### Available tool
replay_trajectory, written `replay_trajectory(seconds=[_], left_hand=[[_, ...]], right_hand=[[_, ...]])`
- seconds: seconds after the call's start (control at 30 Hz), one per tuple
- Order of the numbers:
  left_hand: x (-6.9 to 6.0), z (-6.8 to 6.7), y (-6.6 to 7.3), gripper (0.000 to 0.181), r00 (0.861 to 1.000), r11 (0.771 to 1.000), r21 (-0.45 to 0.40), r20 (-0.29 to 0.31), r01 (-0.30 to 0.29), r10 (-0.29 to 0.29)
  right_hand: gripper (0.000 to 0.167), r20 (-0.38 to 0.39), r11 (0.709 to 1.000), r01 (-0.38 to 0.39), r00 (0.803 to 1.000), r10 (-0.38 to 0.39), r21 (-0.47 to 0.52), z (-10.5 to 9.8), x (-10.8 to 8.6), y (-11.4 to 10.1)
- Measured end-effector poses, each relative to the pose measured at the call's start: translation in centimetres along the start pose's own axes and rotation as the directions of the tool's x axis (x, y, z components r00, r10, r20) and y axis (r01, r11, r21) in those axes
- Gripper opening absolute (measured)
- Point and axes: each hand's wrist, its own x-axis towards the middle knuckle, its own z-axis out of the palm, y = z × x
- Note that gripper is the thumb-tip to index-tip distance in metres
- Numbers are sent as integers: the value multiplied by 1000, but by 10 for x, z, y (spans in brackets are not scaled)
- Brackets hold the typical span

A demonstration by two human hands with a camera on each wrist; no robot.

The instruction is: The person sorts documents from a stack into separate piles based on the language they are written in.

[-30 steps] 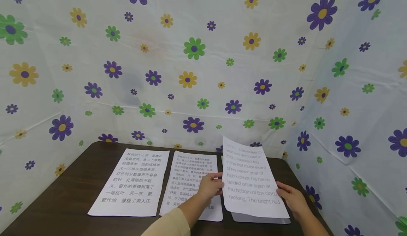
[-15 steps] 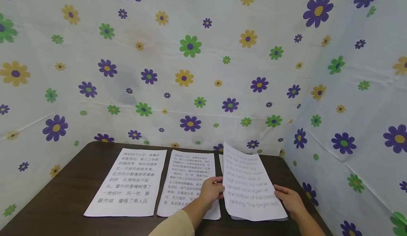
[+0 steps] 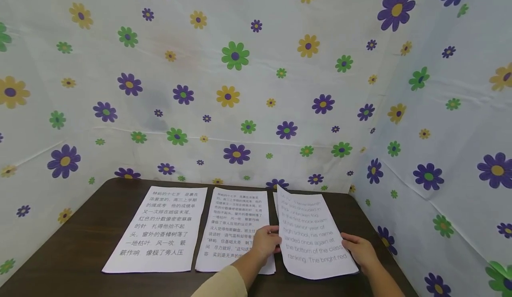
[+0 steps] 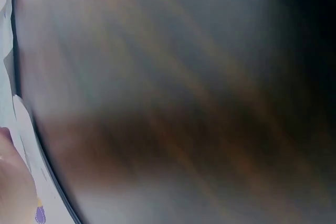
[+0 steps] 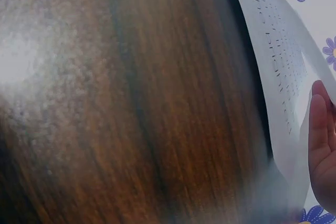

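A paper sheet printed in large English text [image 3: 310,237] lies over the right-hand stack, its near end bowed and its top left corner curling up. My left hand [image 3: 266,243] pinches its left edge, partly over the middle papers. On the opposite edge, my right hand [image 3: 361,250] pinches the paper between thumb and fingers. In the right wrist view the fingers [image 5: 318,124] are up against the lifted paper. Only part of the left hand [image 4: 14,187] shows in the left wrist view, beside paper edges. Whatever lies under the English sheet is mostly hidden.
Papers with smaller Chinese text [image 3: 236,219] lie in the middle of the dark wood table [image 3: 80,239]. A sheet with larger Chinese text [image 3: 160,230] lies to their left. A flower-print cloth [image 3: 192,66] hangs behind and at the sides.
Both hands have lowered the English sheet onto the papers beneath, squaring it with them; the grey lower edge that stuck out below is now covered. The head view has shifted slightly right.
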Motion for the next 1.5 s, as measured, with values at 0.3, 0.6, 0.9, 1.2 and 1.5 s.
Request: replay_trajectory(seconds=[0.3,0.6,0.9,1.2,1.5], left_hand=[[-1,3,-5,41,999,996,85,-41,-1,5],[0,7,-6,42,1000,992,126,-13,25,-23],[-3,11,1,51,1000,996,92,29,-9,7],[-2,9,3,56,998,991,131,60,-33,25],[-2,5,8,70,992,980,176,102,-88,70]], right_hand=[[43,-18,999,-20,1000,19,-50,2,3,2],[42,-73,995,-87,994,84,-42,4,4,5],[45,-94,991,-84,993,75,-100,7,2,-4],[50,-77,984,-70,995,58,-163,9,1,-10],[57,-52,980,29,998,-40,-199,8,2,-18]])
